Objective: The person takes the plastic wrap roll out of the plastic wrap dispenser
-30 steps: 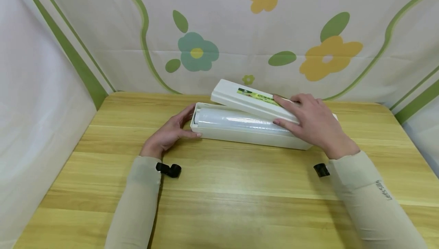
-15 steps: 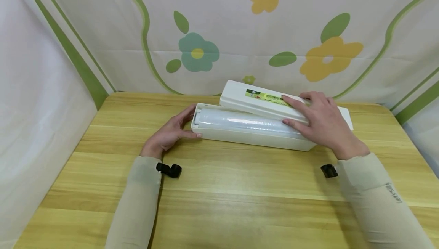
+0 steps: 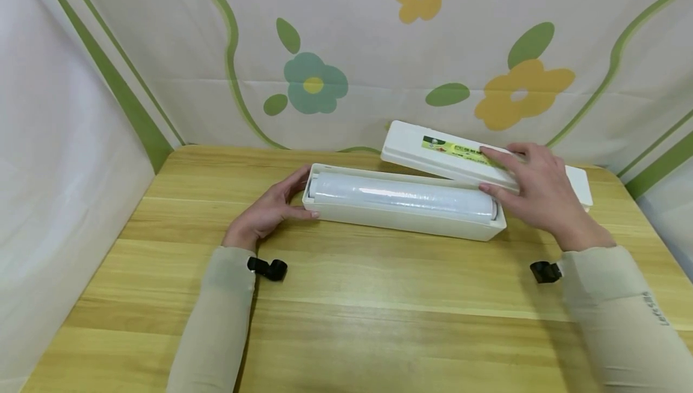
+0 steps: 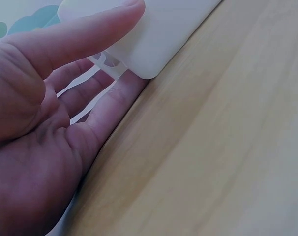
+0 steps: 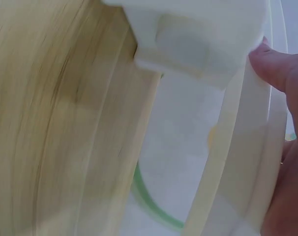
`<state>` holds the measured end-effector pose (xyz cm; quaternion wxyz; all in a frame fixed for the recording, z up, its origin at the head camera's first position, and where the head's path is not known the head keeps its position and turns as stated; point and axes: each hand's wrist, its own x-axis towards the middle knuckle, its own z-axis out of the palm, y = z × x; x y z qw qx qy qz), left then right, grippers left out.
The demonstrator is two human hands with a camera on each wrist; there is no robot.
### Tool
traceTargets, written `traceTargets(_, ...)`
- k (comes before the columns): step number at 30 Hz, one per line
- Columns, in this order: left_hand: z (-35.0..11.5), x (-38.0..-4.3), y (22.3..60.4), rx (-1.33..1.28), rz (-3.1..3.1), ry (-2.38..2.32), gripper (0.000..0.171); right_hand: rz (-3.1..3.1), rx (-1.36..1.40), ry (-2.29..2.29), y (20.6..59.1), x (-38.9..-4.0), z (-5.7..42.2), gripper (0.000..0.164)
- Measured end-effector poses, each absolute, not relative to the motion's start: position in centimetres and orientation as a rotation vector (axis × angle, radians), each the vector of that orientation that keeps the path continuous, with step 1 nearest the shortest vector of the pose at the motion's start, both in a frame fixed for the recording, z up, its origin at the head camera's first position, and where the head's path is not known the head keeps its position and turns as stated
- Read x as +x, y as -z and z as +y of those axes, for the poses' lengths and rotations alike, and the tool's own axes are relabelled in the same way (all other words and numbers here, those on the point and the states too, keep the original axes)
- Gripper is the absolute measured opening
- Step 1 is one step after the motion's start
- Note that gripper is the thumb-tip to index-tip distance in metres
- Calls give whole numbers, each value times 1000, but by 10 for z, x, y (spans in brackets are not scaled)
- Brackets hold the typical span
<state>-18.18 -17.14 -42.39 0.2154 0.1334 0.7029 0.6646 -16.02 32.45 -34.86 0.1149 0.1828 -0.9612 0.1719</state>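
Observation:
A long white plastic box [image 3: 403,218] lies on the table with its top off. Inside it is a roll of clear plastic wrap [image 3: 406,193]. My left hand [image 3: 267,207] grips the box's left end, thumb on the front wall and fingers round the end and back; the left wrist view shows the thumb against the box wall [image 4: 159,39]. My right hand [image 3: 541,191] holds the white lid [image 3: 411,140], which has a green and yellow label [image 3: 455,149], between thumb and fingers. The lid is slanted behind and to the right of the box, above the table in the right wrist view.
The wooden table [image 3: 390,321] extends in front of the box and to both sides. Close behind its far edge hangs a white curtain [image 3: 379,38] printed with flowers and leaves. More white cloth [image 3: 65,158] hangs along the left.
My right hand has carried the lid to the right and off the box, uncovering the whole wrap roll. The left hand and the box have stayed nearly still.

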Motion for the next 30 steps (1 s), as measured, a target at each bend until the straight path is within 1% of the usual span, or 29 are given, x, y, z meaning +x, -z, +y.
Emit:
traceTargets(17,-170,-182,425,377,1935,-1860,109,-2806,517,-513,363,-165,372,65)
traceTargets(25,-170,-181,423,340,1951,-1861,108,-2833,539,-571,375,-165,379,66)
traceTargets(30,-171,-181,424,317,1981,-1872,107,-2799,617,-594,383,-168,381,67)
